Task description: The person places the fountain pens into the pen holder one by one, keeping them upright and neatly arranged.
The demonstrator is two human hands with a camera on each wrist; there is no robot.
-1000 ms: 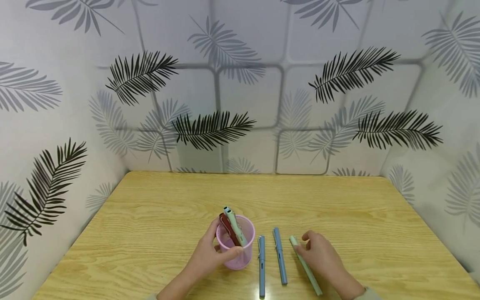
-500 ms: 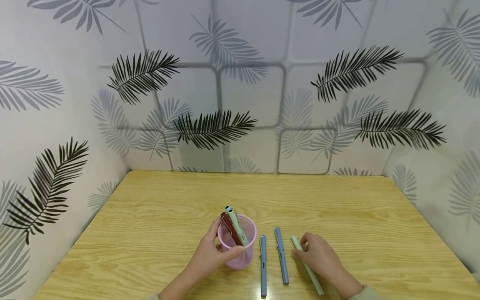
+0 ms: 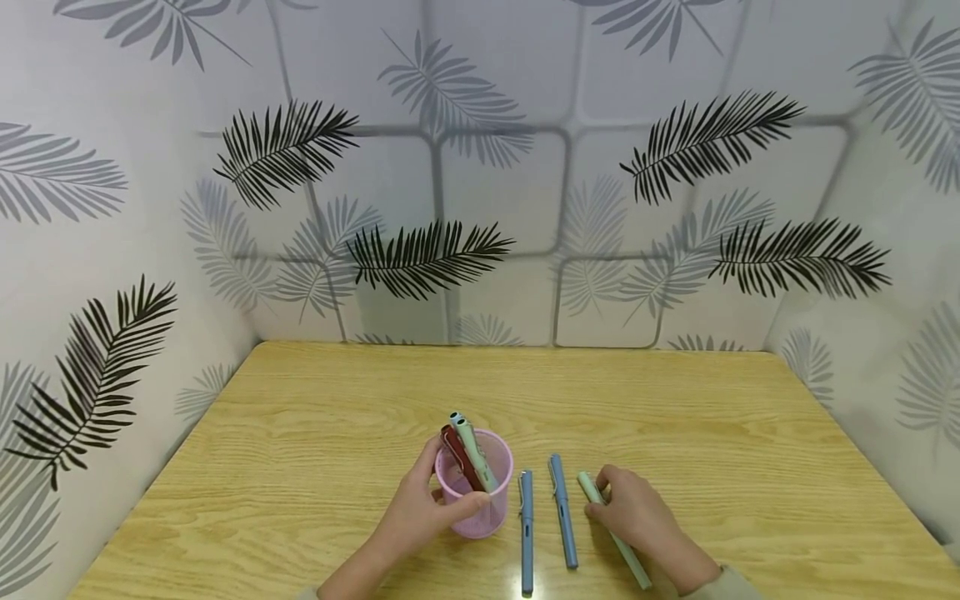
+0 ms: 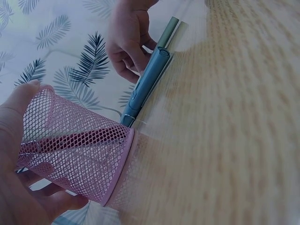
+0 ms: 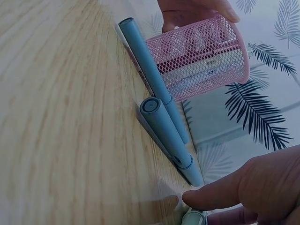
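A: Done?
B: Abt. half, prob.: 3 pens (image 3: 476, 457) seen in cup (image 3: 487, 520), wrapped by L hand (image 3: 417, 504).
A: Left?
B: 2 blue pens (image 3: 527, 533) untouched on bench (image 3: 300, 417); green pen (image 3: 629, 560) there too, pinched in R hand (image 3: 639, 512) grip, not yet cupped.

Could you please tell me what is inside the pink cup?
The pink cup holds a dark red pen and a pale green pen, both leaning. Behind the green one's top, a light blue tip shows; the rest of that item is mostly covered in the head view.
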